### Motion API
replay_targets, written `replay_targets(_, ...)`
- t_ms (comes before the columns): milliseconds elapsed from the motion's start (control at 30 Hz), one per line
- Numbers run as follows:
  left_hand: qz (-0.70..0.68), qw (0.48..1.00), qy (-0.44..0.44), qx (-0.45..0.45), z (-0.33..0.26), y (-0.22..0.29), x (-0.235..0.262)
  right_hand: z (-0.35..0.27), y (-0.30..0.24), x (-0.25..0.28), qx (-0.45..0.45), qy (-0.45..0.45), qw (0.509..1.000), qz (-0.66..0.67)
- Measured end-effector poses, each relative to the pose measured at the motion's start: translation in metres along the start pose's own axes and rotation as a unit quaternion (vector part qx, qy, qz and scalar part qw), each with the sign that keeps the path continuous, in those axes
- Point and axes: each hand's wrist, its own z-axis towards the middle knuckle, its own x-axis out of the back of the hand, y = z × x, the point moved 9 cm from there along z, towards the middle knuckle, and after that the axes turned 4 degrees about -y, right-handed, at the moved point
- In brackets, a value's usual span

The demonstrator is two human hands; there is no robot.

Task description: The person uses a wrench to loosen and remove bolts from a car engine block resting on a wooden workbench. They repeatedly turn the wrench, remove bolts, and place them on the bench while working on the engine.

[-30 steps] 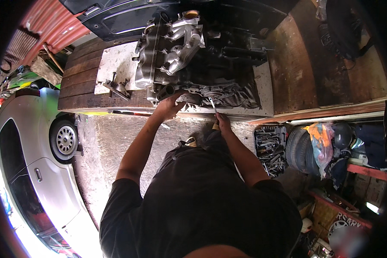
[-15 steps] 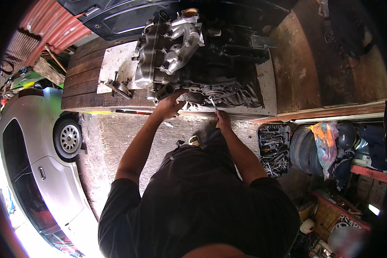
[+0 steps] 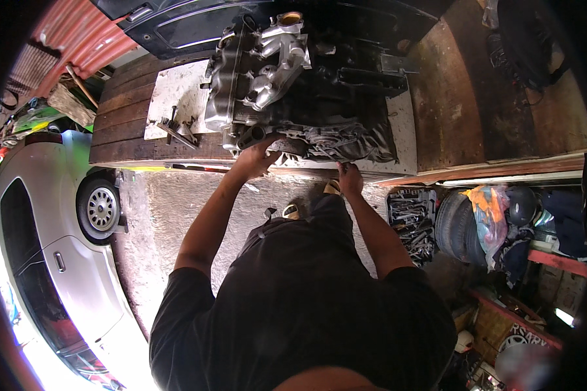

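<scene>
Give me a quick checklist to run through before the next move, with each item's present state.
1. Left hand at the engine's near edge: ok.
2. Its contact there: cannot tell.
3. Tool in right hand: cannot tell; nothing shows clearly.
4. Engine resting on the bench: ok.
5. Benchtop free of loose metal pieces: not ok; several lie left of the engine.
6. Hand tools in sight: ok, beside the tyres.
</scene>
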Motion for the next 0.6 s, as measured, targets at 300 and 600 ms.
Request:
replay_targets(300,-0.015,0.997,0.031,-0.062,0.003,0.002,0.0,0.015,-0.038,0.084,0.174,0.0,0.966,-0.19)
replay_targets(600,0.008,0.987,0.081,-0.136,-0.005,0.014,0.007,0.005,-0.144,0.11,0.33,-0.087,0.868,-0.36)
